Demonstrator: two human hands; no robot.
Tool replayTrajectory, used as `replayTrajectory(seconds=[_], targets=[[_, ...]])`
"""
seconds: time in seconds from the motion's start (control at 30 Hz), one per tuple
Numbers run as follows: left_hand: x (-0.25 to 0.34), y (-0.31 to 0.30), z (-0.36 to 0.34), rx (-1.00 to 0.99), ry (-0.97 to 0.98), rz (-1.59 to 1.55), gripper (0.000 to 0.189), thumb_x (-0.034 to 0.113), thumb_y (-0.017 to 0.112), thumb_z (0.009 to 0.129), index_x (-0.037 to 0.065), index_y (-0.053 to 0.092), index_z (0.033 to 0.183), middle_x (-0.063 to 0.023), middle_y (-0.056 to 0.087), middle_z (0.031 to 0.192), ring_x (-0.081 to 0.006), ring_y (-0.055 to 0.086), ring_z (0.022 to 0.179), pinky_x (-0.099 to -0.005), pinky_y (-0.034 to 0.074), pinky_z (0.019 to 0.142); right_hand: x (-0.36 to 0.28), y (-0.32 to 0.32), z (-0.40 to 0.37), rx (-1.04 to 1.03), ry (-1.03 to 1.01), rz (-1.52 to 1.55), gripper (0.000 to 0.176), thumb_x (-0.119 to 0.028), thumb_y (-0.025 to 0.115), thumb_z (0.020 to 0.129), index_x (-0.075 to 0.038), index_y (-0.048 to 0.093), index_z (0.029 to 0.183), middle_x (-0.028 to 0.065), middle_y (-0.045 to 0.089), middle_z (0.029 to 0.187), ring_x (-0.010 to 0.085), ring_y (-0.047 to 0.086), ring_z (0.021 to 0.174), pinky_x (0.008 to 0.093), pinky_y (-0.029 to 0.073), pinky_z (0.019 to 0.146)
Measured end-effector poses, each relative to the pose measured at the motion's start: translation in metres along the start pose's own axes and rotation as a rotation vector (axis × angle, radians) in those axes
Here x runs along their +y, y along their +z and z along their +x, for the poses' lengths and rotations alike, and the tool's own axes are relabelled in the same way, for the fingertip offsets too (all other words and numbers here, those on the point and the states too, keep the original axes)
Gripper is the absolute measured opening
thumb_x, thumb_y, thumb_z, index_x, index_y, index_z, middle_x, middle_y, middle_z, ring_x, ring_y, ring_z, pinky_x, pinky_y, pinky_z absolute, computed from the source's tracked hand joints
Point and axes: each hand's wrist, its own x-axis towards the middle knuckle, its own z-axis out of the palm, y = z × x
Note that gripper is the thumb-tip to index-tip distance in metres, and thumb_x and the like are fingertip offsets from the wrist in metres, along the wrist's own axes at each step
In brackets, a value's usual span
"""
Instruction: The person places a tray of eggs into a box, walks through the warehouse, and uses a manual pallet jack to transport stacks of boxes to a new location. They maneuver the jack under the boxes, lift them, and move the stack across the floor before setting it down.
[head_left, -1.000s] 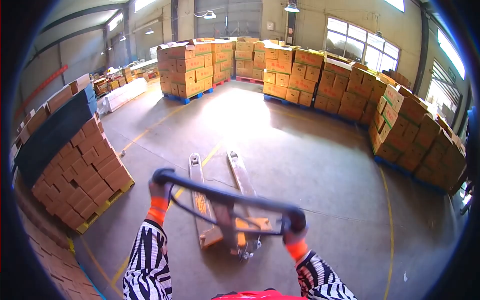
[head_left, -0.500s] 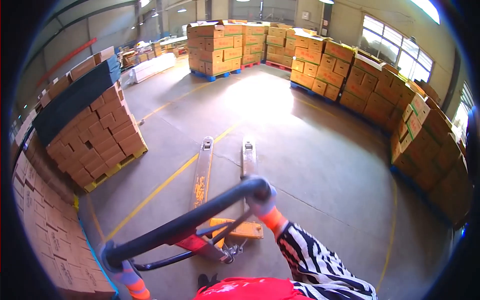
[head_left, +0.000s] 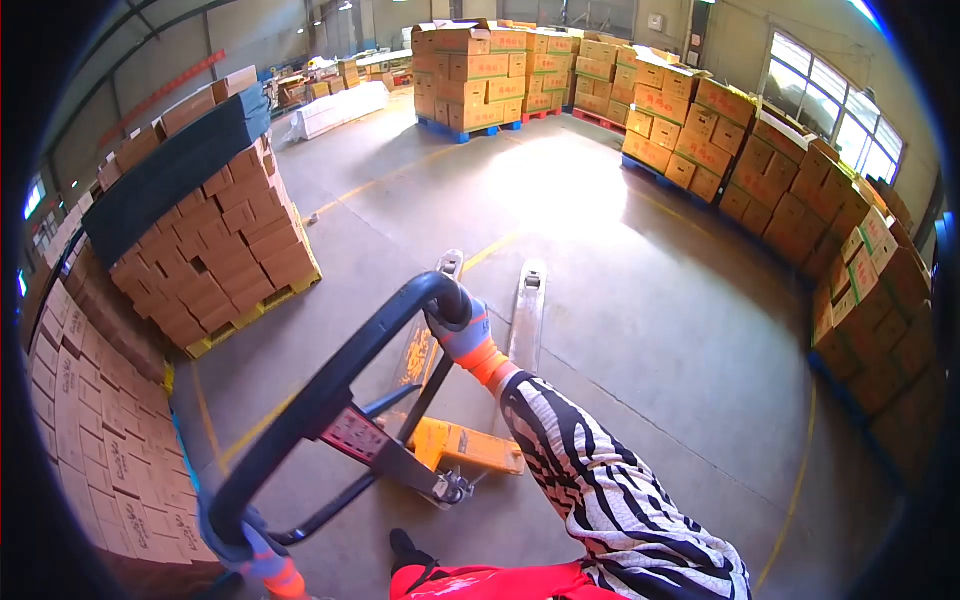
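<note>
A black loop handle (head_left: 335,385) of a pallet jack slants across the middle of the view. My right hand (head_left: 466,335), in a grey glove with an orange cuff, is closed round the loop's far upper end. At its near lower end, my left hand (head_left: 240,540) in a matching glove grips the bar; some of its fingers are hidden. Below the handle sits the jack's orange body (head_left: 465,448). Its two worn forks (head_left: 527,315) point away from me over the floor, with nothing on them.
Brown cartons (head_left: 215,235) with a dark wrap stand on a yellow pallet at left. More cartons (head_left: 110,450) are close at near left. Stacked cartons on blue pallets (head_left: 470,132) line the back and right (head_left: 870,320). Yellow lines (head_left: 800,480) mark the grey floor.
The handle has swung to a steeper slant, its far end moving left and forward with my right hand. My left hand stays low at left. The surrounding stacks have shifted rightward in view.
</note>
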Motion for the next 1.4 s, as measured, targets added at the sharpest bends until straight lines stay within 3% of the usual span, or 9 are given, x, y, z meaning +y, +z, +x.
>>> replayTrajectory(seconds=[0.17,0.4,0.57,0.6,0.7,0.83,1.0,1.2,1.4], targets=[[-0.159,0.02,0.088,-0.021,-0.097,-0.131,0.054,0.01,0.05,0.074,-0.004,0.045,0.127,-0.0062,0.055,0.075,-0.0105,0.042,0.051,-0.0213,0.034,0.047,0.016,0.069,0.027,0.043,0.037,-0.077,0.02,-0.015,0.065,0.08,-0.007,0.059,0.096,0.0128,0.063,0.075,0.0271,0.062,0.068,0.0319,0.049,0.064],[-0.223,0.134,0.216,-0.229,-0.129,-0.192,0.036,0.002,0.053,0.077,0.003,0.054,0.113,-0.0038,0.057,0.08,-0.0079,0.047,0.055,-0.0206,0.039,0.05,0.092,0.155,0.103,0.184,0.199,-0.017,0.021,-0.012,0.065,0.081,-0.005,0.06,0.1,0.0089,0.065,0.081,0.0159,0.062,0.074,0.029,0.048,0.068],[-0.355,0.238,0.272,-0.17,-0.045,-0.204,0.029,0.001,0.06,0.08,0.007,0.055,0.107,-0.0013,0.057,0.084,-0.0068,0.049,0.057,-0.0201,0.041,0.051,0.172,0.215,0.155,0.233,0.131,-0.01,0.014,-0.014,0.063,0.084,-0.008,0.061,0.097,-0.0022,0.054,0.061,0.0059,0.05,0.05,0.0204,0.036,0.044],[-0.355,0.256,0.286,-0.222,-0.213,-0.332,0.026,0.002,0.062,0.08,0.008,0.054,0.104,-0.0002,0.056,0.079,-0.0061,0.048,0.055,-0.02,0.04,0.049,0.176,0.226,0.17,0.25,0.159,0.018,0.015,-0.014,0.063,0.084,-0.008,0.061,0.098,-0.0024,0.054,0.062,0.006,0.05,0.05,0.0203,0.036,0.044],[-0.397,0.321,0.332,-0.313,-0.304,-0.382,0.023,0.003,0.061,0.081,0.008,0.053,0.103,0.0011,0.055,0.072,-0.0058,0.047,0.051,-0.0199,0.04,0.046,0.211,0.252,0.209,0.264,0.269,0.067,0.02,-0.009,0.061,0.083,-0.004,0.059,0.103,0.0083,0.064,0.09,0.0169,0.061,0.084,0.0287,0.047,0.075],[-0.469,0.422,0.409,-0.424,-0.385,-0.338,0.012,0.007,0.061,0.083,0.009,0.055,0.093,0.0001,0.051,0.06,-0.0099,0.047,0.043,-0.0233,0.04,0.038,0.251,0.289,0.271,0.352,0.224,0.083,0.019,-0.012,0.064,0.081,-0.006,0.058,0.099,0.0092,0.062,0.084,0.0182,0.061,0.079,0.0308,0.047,0.074],[-0.533,0.526,0.437,-0.454,-0.475,-0.231,0.012,0.018,0.057,0.085,0.008,0.05,0.085,-0.0036,0.049,0.055,-0.0132,0.048,0.038,-0.0258,0.04,0.036,0.307,0.302,0.313,0.399,0.139,-0.162,0.02,-0.02,0.063,0.08,-0.011,0.056,0.097,0.0175,0.063,0.082,0.0376,0.061,0.08,0.0384,0.049,0.068],[-0.598,0.683,0.485,-0.531,-0.433,-0.233,0.018,0.023,0.054,0.086,0.005,0.052,0.08,-0.0057,0.052,0.054,-0.0153,0.049,0.037,-0.0287,0.042,0.035,0.369,0.308,0.386,0.398,0.182,-0.28,0.022,-0.02,0.062,0.081,-0.012,0.055,0.1,0.0164,0.064,0.082,0.0369,0.062,0.078,0.0393,0.05,0.067],[-0.581,0.82,0.501,-0.612,-0.398,-0.37,0.015,0.022,0.056,0.085,0.007,0.059,0.087,-0.0039,0.057,0.061,-0.0128,0.053,0.042,-0.024,0.046,0.039,0.428,0.3,0.464,0.45,0.161,-0.45,0.022,-0.017,0.061,0.081,-0.012,0.055,0.101,0.0154,0.064,0.081,0.0353,0.063,0.076,0.0386,0.05,0.065]])
